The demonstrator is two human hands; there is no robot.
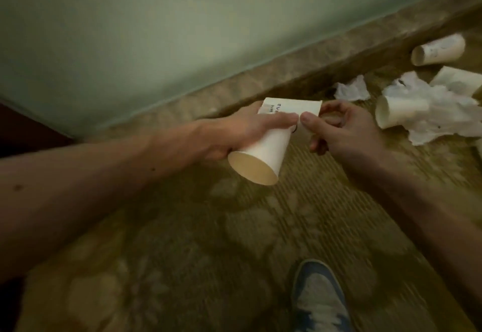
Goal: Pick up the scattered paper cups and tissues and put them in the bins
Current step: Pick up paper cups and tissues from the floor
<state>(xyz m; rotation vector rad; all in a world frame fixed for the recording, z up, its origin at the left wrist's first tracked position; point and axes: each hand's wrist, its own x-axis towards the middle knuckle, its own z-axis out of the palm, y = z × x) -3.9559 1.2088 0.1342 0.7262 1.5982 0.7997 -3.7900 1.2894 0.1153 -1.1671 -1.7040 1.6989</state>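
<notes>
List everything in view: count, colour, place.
plain cup: one, white, in the left hand, mouth toward the camera
printed cup: one, white, between both hands
floor cups: three, white, on their sides, right
tissues: two, white, crumpled, right
carpet: one, olive, patterned
baseboard: one, brown, below the wall
wall: one, pale green, top
shoe: one, blue-grey, bottom
left hand: grips the plain cup
right hand: fingers pinch the printed cup's edge

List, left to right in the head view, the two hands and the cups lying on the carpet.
left hand gripping a paper cup → right hand pinching a printed cup → half-covered cup → farthest cup → cup at the frame's edge
</notes>
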